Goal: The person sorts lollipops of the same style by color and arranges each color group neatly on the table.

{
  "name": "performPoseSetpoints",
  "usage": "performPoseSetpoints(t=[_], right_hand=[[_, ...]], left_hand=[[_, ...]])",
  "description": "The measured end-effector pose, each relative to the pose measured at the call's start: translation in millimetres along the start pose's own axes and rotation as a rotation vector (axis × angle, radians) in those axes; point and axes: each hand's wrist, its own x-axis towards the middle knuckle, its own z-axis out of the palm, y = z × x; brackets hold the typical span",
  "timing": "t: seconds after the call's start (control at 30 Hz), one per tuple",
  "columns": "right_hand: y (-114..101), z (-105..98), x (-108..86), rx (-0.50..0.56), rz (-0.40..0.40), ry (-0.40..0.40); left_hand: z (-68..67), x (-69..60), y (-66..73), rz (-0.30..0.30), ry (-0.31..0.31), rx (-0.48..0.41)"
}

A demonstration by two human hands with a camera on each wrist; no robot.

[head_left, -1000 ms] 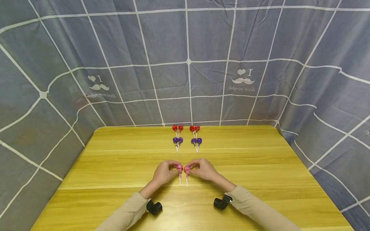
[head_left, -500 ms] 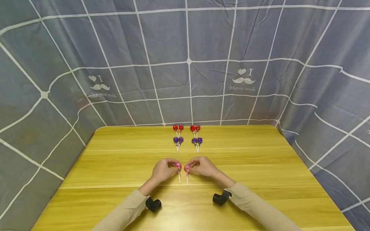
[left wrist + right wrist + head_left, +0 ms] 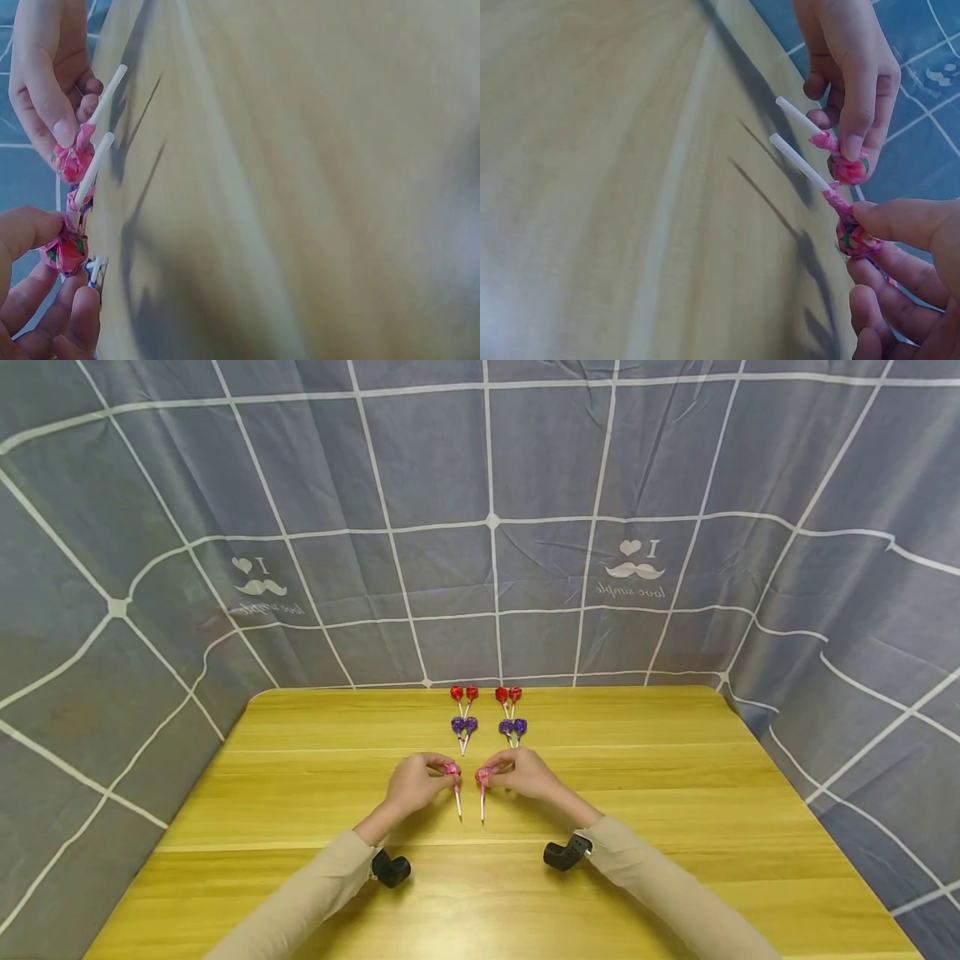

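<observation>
In the head view my left hand pinches a pink-wrapped lollipop by its head, white stick pointing toward me. My right hand pinches a second pink lollipop the same way, a small gap to the right of the first. Both wrist views show thumb and fingers around the wrapped heads, including the left one and the right one. The sticks' shadows fall apart from them, so both are held above the table. Just beyond lie two pairs of purple lollipops, left and right.
Two pairs of red lollipops, left and right, lie at the back of the wooden table, behind the purple ones. A grey curtain with white lines surrounds the table's back and sides.
Both hands have moved forward, away from me, carrying the pink lollipops toward the purple ones. The gap between the two lollipops has widened slightly. Red and purple lollipops stay in place.
</observation>
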Motion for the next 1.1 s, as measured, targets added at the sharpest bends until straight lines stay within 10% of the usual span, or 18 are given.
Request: performPoseSetpoints(t=[1.1], right_hand=[[0.7, 8.8, 33.2, -0.080, 0.020, 0.100]], left_hand=[[8.0, 24.7, -12.7, -0.012, 0.035, 0.034]])
